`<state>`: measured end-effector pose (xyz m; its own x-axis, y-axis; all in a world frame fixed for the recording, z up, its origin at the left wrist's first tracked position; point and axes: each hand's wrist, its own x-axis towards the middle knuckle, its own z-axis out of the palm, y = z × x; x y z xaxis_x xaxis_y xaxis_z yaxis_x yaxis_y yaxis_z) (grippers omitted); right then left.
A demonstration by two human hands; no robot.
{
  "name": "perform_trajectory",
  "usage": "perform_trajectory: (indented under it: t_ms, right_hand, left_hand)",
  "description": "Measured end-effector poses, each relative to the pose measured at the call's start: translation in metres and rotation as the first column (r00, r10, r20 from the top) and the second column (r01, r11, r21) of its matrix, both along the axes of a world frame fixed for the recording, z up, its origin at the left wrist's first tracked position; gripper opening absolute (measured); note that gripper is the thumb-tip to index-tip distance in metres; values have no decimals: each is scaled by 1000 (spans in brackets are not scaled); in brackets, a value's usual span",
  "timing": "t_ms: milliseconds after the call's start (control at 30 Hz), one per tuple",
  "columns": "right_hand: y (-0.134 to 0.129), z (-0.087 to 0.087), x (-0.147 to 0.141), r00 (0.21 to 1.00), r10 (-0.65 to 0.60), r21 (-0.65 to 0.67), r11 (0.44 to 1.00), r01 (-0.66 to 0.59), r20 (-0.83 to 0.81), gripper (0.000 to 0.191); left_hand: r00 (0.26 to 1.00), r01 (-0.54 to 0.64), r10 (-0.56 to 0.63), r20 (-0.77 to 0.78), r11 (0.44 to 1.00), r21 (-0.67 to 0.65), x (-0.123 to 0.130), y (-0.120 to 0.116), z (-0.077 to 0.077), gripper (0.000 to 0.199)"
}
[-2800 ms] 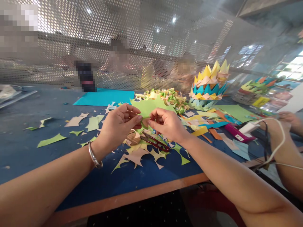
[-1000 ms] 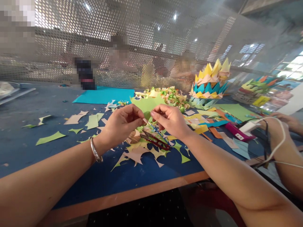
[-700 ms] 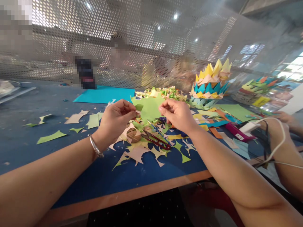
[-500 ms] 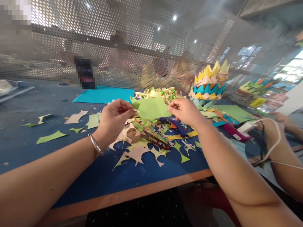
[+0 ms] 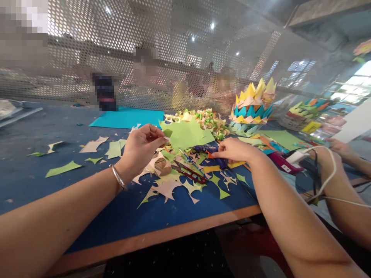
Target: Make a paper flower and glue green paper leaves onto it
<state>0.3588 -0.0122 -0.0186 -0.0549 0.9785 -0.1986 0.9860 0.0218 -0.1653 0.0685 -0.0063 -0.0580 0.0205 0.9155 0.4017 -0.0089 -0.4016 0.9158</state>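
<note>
At the near side, the wooden edge of the tabletop runs before the person. Just past it lie many cut paper scraps, and among them a pair of snips with red handle. Beside it is a narrow blue tool, and a round brown piece is partly covered by paper.

The two hands are apart. The left hand pinches a small pale piece between the fingertips, over the scraps. The right hand reaches down and touches a blue glue gun, which lies among the scraps; if its fingers are closed around it, I cannot tell. It seems to be the moment of taking hold of this tool. To lift it from here calls, I judge, for a firm hold on the handle and for care, because loose scraps around it can be dragged along.

Between the hands, a little further, lies a green paper with pointed edge. Behind it are a heap of small folded pieces and a blue sheet. To the right stand layered paper points, and a mesh screen closes the background.
</note>
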Motion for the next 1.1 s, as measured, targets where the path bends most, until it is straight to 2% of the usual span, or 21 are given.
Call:
perform_trajectory:
  t_ms: [67, 167, 233, 300, 367, 433, 533, 600, 667, 767, 867, 1100]
  right_hand:
    - [-3, -5, 3, 999, 12, 14, 1000, -11, -42, 44]
    - [-4, -14, 7, 982, -53, 9, 998, 55, -180, 37]
    - [-4, -20, 9, 941, -123, 9, 991, 133, -315, 36]
    - [-6, -25, 12, 861, -145, 30, 983, 182, -487, 36]
    - [-10, -28, 13, 695, -170, 0, 971, 238, -698, 31]
    - [-15, -27, 15, 472, -187, -42, 953, 300, -862, 28]
    - [-23, -23, 17, 160, -203, -139, 930, 341, -966, 24]
    - [-27, -20, 16, -9, -230, -225, 942, 247, -973, 23]
    - [-30, -17, 14, -121, -222, -234, 967, 98, -968, 25]
    - [-35, -14, 7, -206, -114, -114, 993, -13, -972, 22]
    - [-38, -14, -2, -200, -69, -58, 996, -60, -977, 25]
    - [-39, -22, -12, -160, -50, -29, 991, -132, -986, 22]
  left_hand:
    - [1000, 5, -5, -8, 1000, 0, 0, 1, -1, 14]
    - [1000, 13, -13, -11, 1000, -5, 0, 2, -2, 16]
    - [1000, 15, -15, -5, 1000, -3, 0, 1, -3, 16]
    - [1000, 13, -13, 4, 1000, -1, 0, 1, -3, 16]
    - [1000, 10, -10, 16, 1000, -6, 0, 0, -2, 15]
    - [1000, 12, -11, 17, 1000, -16, 1, -1, -1, 15]
    - [999, 30, -29, 28, 999, -30, 3, -3, 1, 15]
    - [998, 45, -44, 34, 999, -27, 4, -3, 1, 15]
    - [998, 54, -54, 22, 998, -17, 4, -4, 0, 15]
    - [998, 67, -67, -2, 998, -8, 3, -4, -1, 13]
    - [996, 88, -88, -5, 996, -5, 4, -4, -3, 13]
    - [992, 123, -123, 7, 992, -1, 6, -6, -4, 15]
